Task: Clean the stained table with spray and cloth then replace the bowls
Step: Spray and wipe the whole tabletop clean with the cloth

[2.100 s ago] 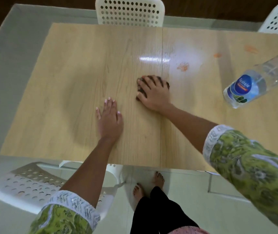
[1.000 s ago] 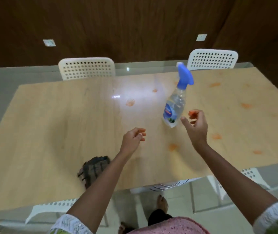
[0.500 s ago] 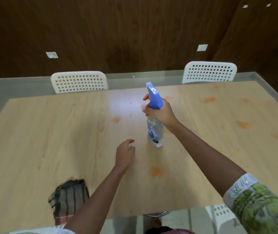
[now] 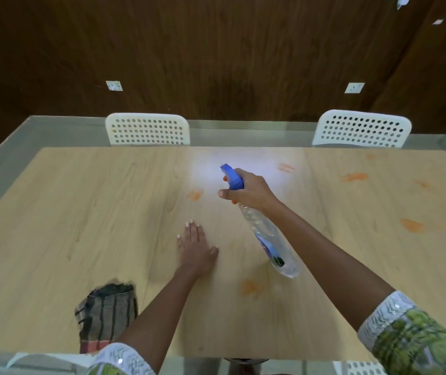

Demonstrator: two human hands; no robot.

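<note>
Two white perforated chairs — one at far left [image 4: 147,129], one at far right [image 4: 361,129] — stand behind the far edge, before a dark wood-panelled wall [image 4: 216,50] bearing two pale sockets [image 4: 114,85].

The worktop [image 4: 81,212] is pale wood-grain laminate, smooth and glossy, with a white glare patch at its far middle and a glass-like rim. The spray bottle [image 4: 267,234] is clear glossy plastic with an opaque blue plastic head. The cloth [image 4: 106,315] is matt woven striped fabric. 2 chairs [image 4: 147,129] are white perforated plastic. The wall [image 4: 216,50] is dark wood grain.
</note>
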